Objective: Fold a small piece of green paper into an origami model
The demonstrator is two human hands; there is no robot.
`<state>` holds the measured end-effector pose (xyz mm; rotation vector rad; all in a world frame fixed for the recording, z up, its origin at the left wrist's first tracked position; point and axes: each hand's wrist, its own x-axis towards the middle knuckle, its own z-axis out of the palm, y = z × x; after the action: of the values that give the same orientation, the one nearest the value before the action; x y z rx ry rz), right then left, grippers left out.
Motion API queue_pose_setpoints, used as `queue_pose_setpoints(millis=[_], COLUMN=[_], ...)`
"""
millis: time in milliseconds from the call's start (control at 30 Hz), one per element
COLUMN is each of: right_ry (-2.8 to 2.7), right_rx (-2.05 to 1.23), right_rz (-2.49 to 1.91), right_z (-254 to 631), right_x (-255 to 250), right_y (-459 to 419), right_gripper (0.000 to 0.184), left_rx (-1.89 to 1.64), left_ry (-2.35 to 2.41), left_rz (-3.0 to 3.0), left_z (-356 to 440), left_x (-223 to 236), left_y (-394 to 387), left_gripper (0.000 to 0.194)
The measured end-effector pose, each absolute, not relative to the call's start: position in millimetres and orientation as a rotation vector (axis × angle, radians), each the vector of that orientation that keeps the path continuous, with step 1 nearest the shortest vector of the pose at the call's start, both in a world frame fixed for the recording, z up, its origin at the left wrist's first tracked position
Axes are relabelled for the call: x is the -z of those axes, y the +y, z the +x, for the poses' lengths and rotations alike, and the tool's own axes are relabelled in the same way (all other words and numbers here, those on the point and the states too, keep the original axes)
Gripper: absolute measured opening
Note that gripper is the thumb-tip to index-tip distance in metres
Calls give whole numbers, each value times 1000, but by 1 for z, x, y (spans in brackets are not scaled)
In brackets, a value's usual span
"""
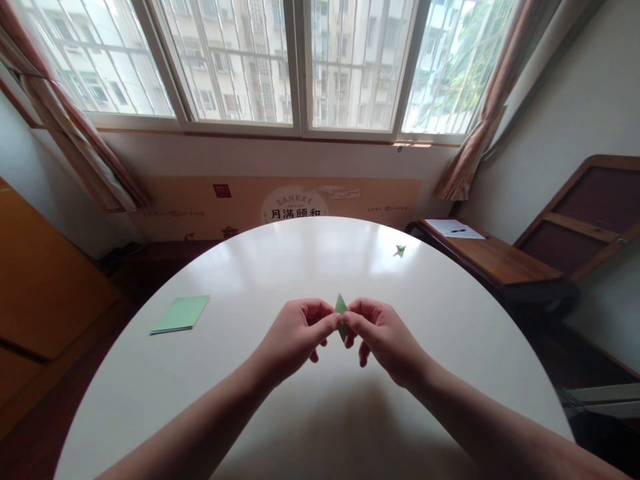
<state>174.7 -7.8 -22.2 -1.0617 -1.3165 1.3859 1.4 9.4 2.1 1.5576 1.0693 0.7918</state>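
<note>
A small piece of folded green paper [341,305], narrow and diamond-shaped, is held upright between my two hands above the table. My left hand [306,327] pinches its left side with thumb and index finger. From the right, my right hand [376,328] grips it the same way, and the two thumb tips nearly meet in front of it. The fingers cover the paper's middle; its pointed top and bottom show. On the left of the white table [240,413] lies a stack of square green paper [181,313].
A small green folded-paper figure [401,251] sits near the table's far right edge. Beyond that edge, a wooden side table [520,260] carries white sheets [453,229] and a dark pen [459,231]. A barred window and curtains are behind.
</note>
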Motion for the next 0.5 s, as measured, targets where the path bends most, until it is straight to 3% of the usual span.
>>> queue_pose_setpoints(millis=[500], right_ry=[-1285], right_rx=[-1436], right_rz=[-1063], right_z=[174], right_x=[22], right_y=[-7], right_gripper=[8], left_rx=[-775], left_ry=[1077], left_rz=[1528], left_z=[2], left_x=[-1], left_y=[9], left_gripper=[20])
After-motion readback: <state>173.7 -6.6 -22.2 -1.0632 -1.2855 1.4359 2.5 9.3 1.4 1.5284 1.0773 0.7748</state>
